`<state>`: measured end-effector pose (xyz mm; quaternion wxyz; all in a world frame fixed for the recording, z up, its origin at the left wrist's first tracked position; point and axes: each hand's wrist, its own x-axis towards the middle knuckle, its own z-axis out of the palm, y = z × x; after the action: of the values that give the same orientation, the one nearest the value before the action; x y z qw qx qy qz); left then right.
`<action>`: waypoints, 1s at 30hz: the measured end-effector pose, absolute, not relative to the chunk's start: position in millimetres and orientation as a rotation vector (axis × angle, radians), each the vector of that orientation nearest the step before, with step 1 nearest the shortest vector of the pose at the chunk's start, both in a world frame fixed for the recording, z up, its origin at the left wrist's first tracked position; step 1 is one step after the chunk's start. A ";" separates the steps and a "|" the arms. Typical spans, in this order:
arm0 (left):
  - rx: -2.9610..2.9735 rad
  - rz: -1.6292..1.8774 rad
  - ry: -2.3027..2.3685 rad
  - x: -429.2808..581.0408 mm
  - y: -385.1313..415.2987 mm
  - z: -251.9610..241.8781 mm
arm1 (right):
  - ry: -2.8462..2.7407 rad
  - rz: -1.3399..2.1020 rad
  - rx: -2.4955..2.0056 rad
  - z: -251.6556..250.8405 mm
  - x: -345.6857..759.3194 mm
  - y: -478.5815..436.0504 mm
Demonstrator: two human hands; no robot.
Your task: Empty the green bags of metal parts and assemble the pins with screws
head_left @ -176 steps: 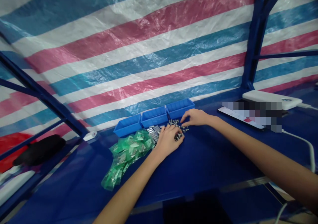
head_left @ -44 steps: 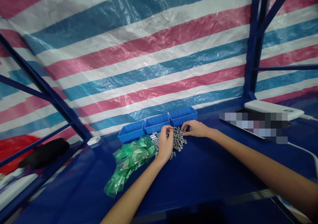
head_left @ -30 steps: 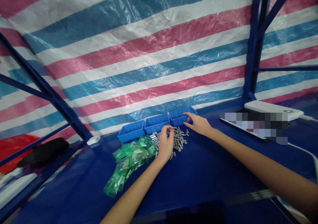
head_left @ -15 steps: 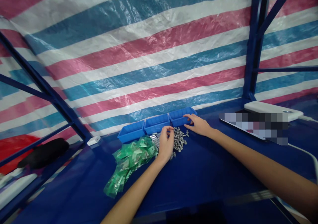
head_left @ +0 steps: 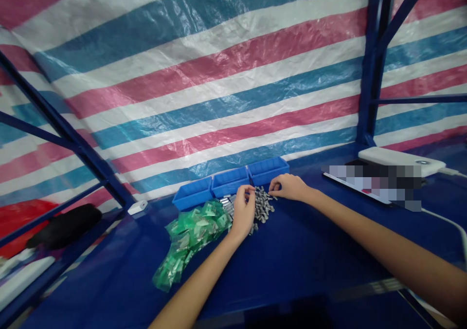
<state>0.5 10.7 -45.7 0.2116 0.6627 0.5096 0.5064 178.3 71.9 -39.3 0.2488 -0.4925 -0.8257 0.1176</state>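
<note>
A heap of small grey metal parts (head_left: 263,206) lies on the blue table (head_left: 292,256) in front of three blue bins (head_left: 230,181). My left hand (head_left: 243,211) rests at the heap's left side, thumb and forefinger pinched on something too small to make out. At the heap's far right edge, just in front of the rightmost bin (head_left: 269,170), my right hand (head_left: 290,187) has its fingers curled in a pinch over the parts. Left of my left hand lies a pile of small green plastic bags (head_left: 189,231).
A striped tarp (head_left: 219,85) forms the back wall behind blue metal posts (head_left: 372,66). A white power bank (head_left: 401,159) and a flat device sit at the right with a white cable (head_left: 452,222). At the left lie a small white block (head_left: 137,206) and a black object (head_left: 62,224).
My right hand reached out to the rightmost bin with fingers stretched, then came back to the heap and curled shut. My left hand has stayed in place, pinched.
</note>
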 end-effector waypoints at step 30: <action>1.902 1.386 1.399 0.0 10.0 -46.6 | -1.717 1.406 -0.911 -23.2 160.6 57.6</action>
<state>0.0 10.0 -46.6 0.2006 0.6807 0.5006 0.4958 160.6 57.6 -23.2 0.3629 -0.3540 -0.6669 0.5461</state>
